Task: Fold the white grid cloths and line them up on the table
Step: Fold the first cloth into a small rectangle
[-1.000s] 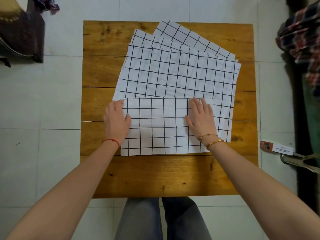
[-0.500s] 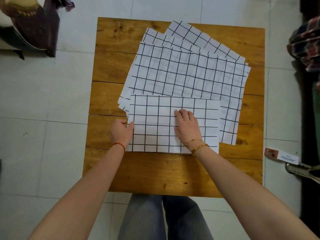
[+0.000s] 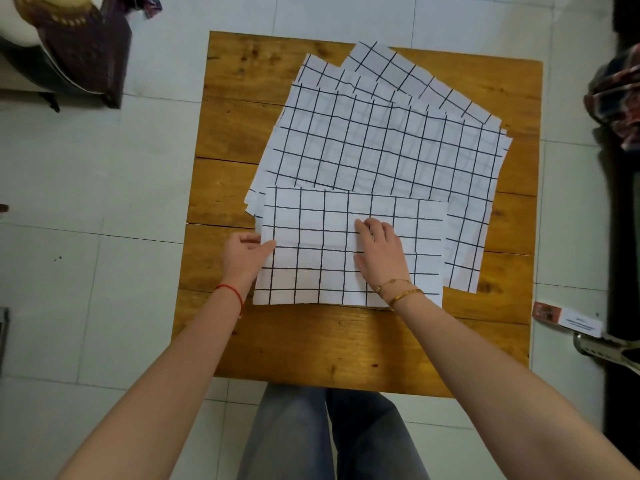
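The wooden table [image 3: 346,341] carries a fanned stack of unfolded white grid cloths [image 3: 381,147], at least 3 layers overlapping at different angles across its far half. On the near edge of that stack lies 1 folded cloth [image 3: 311,258], a neat rectangle partly covering the sheets beneath. The right hand [image 3: 382,252] rests flat on the middle of it, fingers close together and lightly bent, pressing down. The left hand [image 3: 244,256] pinches the cloth's left edge, thumb on top and fingers tucked underneath.

The step in hand looks like a second fold, left edge carried over to the right. To do it well, keep the right palm as an anchor along the intended crease, lift only the top cloth so the stack below stays put, match grid lines at the edges, then smooth outward.
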The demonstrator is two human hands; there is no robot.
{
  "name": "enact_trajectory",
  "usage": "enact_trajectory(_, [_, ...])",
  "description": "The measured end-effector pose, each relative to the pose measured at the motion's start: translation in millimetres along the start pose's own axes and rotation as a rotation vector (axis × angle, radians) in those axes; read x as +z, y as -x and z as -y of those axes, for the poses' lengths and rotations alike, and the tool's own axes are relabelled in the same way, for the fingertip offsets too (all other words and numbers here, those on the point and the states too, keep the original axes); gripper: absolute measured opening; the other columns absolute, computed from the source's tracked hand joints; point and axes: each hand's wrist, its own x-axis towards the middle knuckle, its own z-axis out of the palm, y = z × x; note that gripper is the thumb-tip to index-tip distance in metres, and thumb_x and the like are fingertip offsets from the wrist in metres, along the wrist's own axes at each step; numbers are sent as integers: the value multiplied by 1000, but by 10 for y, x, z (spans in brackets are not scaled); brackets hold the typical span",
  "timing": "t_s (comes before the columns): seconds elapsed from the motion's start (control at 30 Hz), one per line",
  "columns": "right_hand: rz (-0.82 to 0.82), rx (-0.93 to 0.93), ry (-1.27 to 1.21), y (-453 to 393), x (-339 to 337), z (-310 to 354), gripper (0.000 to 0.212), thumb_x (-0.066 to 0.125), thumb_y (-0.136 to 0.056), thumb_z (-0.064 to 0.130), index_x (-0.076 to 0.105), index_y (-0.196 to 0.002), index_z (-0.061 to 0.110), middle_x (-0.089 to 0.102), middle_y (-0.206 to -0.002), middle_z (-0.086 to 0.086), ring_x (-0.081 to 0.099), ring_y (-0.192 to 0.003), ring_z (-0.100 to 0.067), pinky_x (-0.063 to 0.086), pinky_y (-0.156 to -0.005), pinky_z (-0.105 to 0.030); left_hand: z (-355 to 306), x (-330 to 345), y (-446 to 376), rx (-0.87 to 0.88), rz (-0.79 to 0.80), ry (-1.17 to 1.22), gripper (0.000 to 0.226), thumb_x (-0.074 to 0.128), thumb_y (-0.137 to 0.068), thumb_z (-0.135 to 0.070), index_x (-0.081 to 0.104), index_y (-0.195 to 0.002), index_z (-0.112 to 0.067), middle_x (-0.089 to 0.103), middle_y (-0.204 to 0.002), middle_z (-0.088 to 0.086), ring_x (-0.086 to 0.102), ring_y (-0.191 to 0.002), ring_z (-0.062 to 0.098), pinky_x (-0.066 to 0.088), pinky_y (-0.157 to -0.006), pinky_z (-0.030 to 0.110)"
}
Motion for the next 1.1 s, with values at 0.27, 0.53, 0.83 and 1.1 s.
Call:
enact_trajectory(0.27, [-21, -34, 16, -41, 45, 160, 60, 65, -77, 19, 43, -132, 12, 48, -123, -11, 44, -111, -30, 43, -90, -39, -28, -230, 176, 213, 72, -32, 42, 71, -85, -32, 60, -121, -14, 65, -103, -1, 60, -95, 9, 49, -79, 19])
enact_trajectory(0.53, [-44, -42, -7, -126, 110, 367, 60, 64, -77, 19, 44, -133, 13, 49, -119, -12, 46, -107, -31, 44, -87, -39, -261, -232, 500, 398, 223, 57, 30, 70, -86, -22, 61, -113, -9, 47, -74, -7, 47, -55, -4, 40, -52, 8])
enact_trajectory(0.83, [-136, 46, -227, -7, -44, 127, 44, 56, -88, 26, 49, -129, 13, 51, -118, -8, 46, -105, -25, 43, -90, -37, -542, 358, 872, 552, 371, 53, 23, 69, -87, -16, 62, -108, -20, 58, -78, -6, 51, -60, 1, 50, -60, 18])
enact_trajectory(1.1, [-302, 574, -1139, 228, -511, -270, 44, 37, -99, 43, 57, -68, 19, 59, -64, 3, 54, -59, -9, 49, -60, -26, -472, 1079, 1025, 542, 426, -2, 27, 69, -86, -20, 65, -113, -18, 62, -85, -10, 57, -72, -6, 50, -72, 13])
